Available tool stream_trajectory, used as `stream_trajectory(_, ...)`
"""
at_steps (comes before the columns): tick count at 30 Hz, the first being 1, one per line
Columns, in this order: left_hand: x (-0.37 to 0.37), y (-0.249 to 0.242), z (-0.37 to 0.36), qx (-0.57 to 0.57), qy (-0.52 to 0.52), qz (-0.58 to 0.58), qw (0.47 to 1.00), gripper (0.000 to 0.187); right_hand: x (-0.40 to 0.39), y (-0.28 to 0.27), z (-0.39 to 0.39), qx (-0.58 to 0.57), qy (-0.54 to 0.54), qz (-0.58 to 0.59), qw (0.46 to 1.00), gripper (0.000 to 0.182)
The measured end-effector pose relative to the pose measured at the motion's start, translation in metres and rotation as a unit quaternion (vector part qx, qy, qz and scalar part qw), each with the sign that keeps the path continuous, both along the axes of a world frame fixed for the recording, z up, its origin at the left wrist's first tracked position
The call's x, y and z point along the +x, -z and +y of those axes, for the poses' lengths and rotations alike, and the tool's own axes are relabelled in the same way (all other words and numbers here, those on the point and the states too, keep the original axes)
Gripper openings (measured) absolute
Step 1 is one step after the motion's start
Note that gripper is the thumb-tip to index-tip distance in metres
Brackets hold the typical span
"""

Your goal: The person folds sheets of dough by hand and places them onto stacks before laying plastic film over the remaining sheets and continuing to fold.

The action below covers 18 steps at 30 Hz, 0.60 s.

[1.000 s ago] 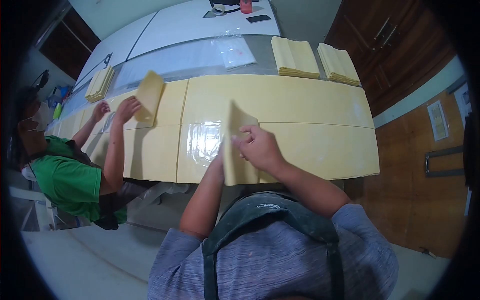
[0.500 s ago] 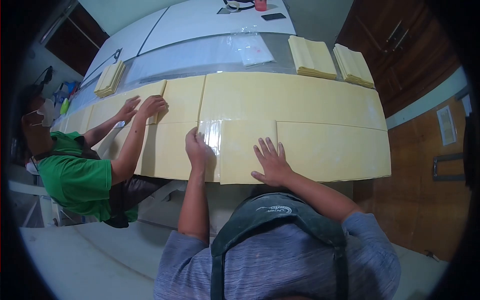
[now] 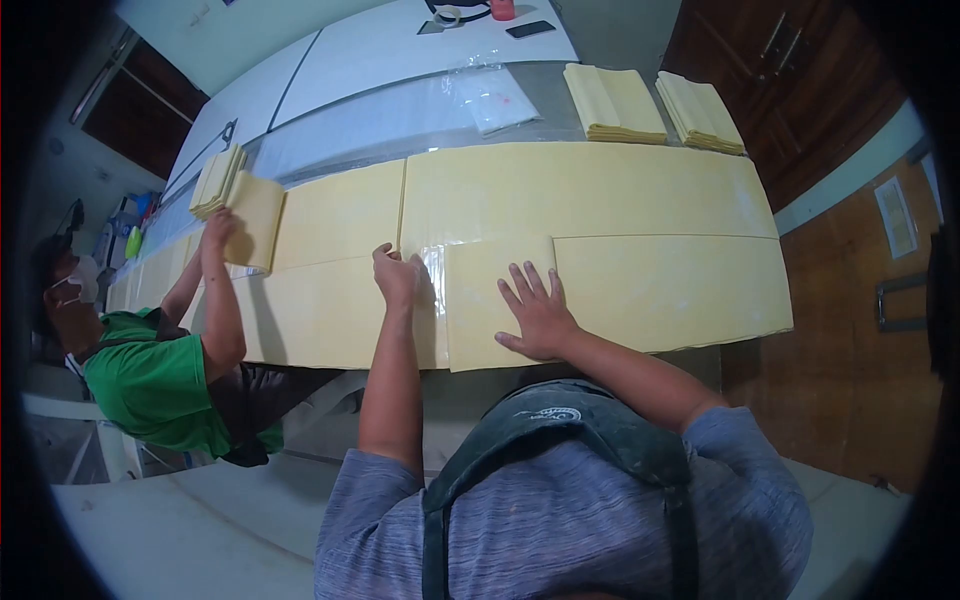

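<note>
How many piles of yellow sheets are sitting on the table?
3 stacks: two side by side at the far right, one beside the other, and a third far left by the co-worker's hand. More may be hidden beyond the left edge.

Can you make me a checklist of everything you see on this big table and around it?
Surface: long table, white at the far end.
Job's things: yellow sheet lying flat among other yellow sheets; shiny patch beside it.
Clutter: two yellow stacks, plastic bag, phone.
Hands: left hand at the sheet's left edge; right hand flat on it.
Cables: nothing seen.
Surroundings: co-worker in green lifting a sheet; wooden doors.
</note>
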State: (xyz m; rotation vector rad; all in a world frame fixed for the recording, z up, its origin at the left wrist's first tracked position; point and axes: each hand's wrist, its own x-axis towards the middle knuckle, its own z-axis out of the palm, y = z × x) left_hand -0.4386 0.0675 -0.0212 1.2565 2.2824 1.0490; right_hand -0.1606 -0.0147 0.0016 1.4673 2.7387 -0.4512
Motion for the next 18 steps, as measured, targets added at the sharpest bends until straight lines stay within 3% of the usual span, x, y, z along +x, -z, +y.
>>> stream_trajectory(1, -0.005, -0.004, 0.003, -0.039, -0.007, -0.051, 0.998, 0.058, 0.000, -0.001, 0.000, -0.002, -0.004, -0.003, 1.000, 0.090)
stream_trajectory(5, -0.022, 0.004, 0.007, -0.040, 0.034, -0.013, 0.999, 0.055, 0.000, 0.000, 0.001, 0.000, -0.001, 0.004, 1.000, 0.089)
stream_trajectory(7, -0.023, 0.001, -0.005, 0.076, 0.056, -0.210, 0.973, 0.050, -0.001, -0.003, 0.000, -0.009, 0.011, 0.003, 1.000, 0.088)
stream_trajectory(8, -0.029, 0.007, -0.012, 0.074, 0.055, -0.209, 0.973, 0.050, -0.001, -0.003, -0.001, -0.011, 0.011, 0.004, 1.000, 0.088)
stream_trajectory(10, -0.049, 0.022, -0.028, -0.054, 0.043, -0.208, 0.976, 0.042, -0.001, -0.005, -0.001, 0.000, 0.014, 0.004, 1.000, 0.087)
stream_trajectory(11, -0.052, 0.022, -0.040, -0.054, 0.044, -0.207, 0.976, 0.042, -0.001, -0.005, -0.001, 0.001, 0.015, 0.005, 1.000, 0.087)
stream_trajectory(13, -0.039, -0.020, -0.068, -0.266, 0.148, -0.110, 0.946, 0.037, -0.001, -0.004, -0.002, 0.003, 0.016, 0.005, 1.000, 0.086)
stream_trajectory(14, -0.033, -0.029, -0.075, -0.267, 0.148, -0.108, 0.946, 0.037, -0.002, -0.004, -0.001, 0.003, 0.017, 0.007, 1.000, 0.086)
stream_trajectory(16, -0.012, -0.047, -0.084, -0.150, 0.225, -0.019, 0.962, 0.033, -0.002, -0.004, -0.001, -0.004, 0.016, 0.005, 1.000, 0.085)
stream_trajectory(17, 0.013, -0.085, -0.088, -0.149, 0.291, 0.049, 0.944, 0.030, -0.002, -0.002, -0.001, -0.005, 0.017, 0.006, 1.000, 0.085)
stream_trajectory(18, 0.032, -0.110, -0.092, -0.160, 0.336, -0.022, 0.928, 0.029, -0.001, 0.000, 0.001, -0.010, 0.018, 0.008, 1.000, 0.086)
